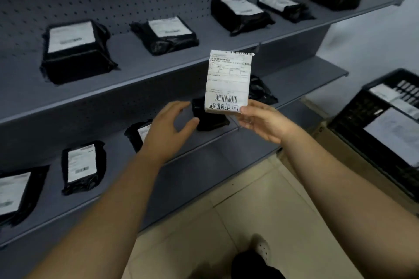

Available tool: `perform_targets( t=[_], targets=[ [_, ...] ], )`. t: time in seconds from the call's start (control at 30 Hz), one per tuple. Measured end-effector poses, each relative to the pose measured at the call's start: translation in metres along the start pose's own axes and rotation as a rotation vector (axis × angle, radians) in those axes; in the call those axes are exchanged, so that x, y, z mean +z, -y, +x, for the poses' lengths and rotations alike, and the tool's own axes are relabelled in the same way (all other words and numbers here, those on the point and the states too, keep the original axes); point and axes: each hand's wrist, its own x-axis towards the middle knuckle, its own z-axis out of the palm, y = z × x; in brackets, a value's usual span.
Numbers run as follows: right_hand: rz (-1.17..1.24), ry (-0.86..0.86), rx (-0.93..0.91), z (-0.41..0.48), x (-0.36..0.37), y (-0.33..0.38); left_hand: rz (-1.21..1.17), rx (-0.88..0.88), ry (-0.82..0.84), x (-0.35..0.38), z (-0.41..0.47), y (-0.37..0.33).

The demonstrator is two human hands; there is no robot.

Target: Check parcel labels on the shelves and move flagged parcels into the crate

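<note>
Head view, right hand (260,121) pinching parcel (227,79), handwritten "超期退回"

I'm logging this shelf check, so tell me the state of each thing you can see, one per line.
held parcel, lifted off the shelves, upright, label facing the camera, handwriting below its barcode
right hand, grip pinching the held parcel's lower corner
left hand, open, holding nothing
upper shelf parcels, five lying label up
crate, holding labelled parcels
</note>
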Motion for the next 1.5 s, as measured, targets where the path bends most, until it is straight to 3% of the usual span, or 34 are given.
perform_targets(
  t=[0.3,0.67,0.9,1.27,1.5],
  targets=[
    [-0.017,-0.112,-0.137,-0.051,-0.071,0.030,0.039,0.187,0.071,0.037,0.051,-0.077],
    [0.021,-0.472,-0.279,-0.166,-0.258,0.068,-0.109,0.435,0.277,0.215,0.139,-0.224],
    [0.025,-0.675,-0.236,-0.204,-0.338,0.062,-0.200,0.551,0.431,0.311,0.181,-0.271],
    [0.076,-0.981,-0.202,-0.194,-0.439,0.076,-0.297,0.734,0.653,0.453,0.297,-0.323],
    [0.132,-1.067,-0.148,-0.200,-0.491,0.059,-0.335,0.748,0.808,0.532,0.315,-0.341]
  ],
)
